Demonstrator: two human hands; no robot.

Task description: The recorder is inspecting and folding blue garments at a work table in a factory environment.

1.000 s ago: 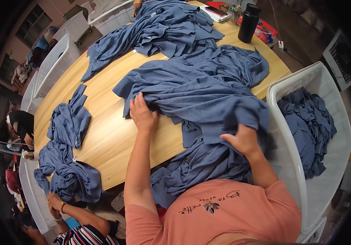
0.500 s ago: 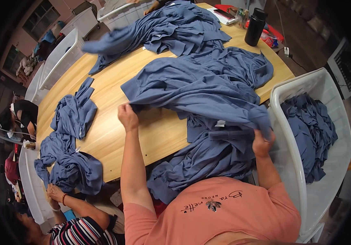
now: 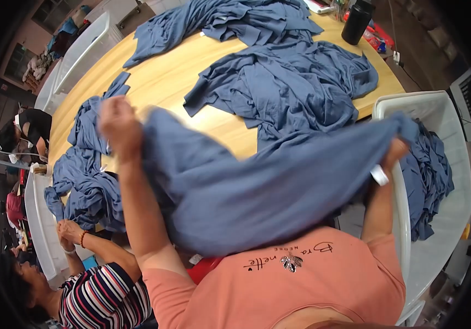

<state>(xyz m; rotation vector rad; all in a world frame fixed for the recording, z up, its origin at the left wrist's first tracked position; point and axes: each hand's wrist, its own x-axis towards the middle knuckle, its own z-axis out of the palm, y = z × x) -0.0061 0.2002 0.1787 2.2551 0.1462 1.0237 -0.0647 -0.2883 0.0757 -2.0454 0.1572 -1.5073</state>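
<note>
A blue knit garment (image 3: 257,189) is spread in the air in front of my chest, blurred by motion. Its right end is gathered in the closed fingers of my right hand (image 3: 397,155), and a white label (image 3: 379,175) hangs beside that wrist. My left hand (image 3: 119,126) is raised at the garment's left edge; it is smeared but looks closed on the cloth. Beyond the held piece, a pile of similar blue garments (image 3: 296,82) lies on the wooden table (image 3: 164,82).
More blue garments lie at the table's far side (image 3: 230,22) and left side (image 3: 90,181). To my right stands a white bin (image 3: 408,101) containing blue garments. A black bottle (image 3: 358,23) stands at the back right. A co-worker in a striped shirt (image 3: 104,296) sits at lower left.
The garment has been lifted off the pile and swung toward my body. My left hand has moved up and left, my right hand up and right, stretching the cloth between them.
</note>
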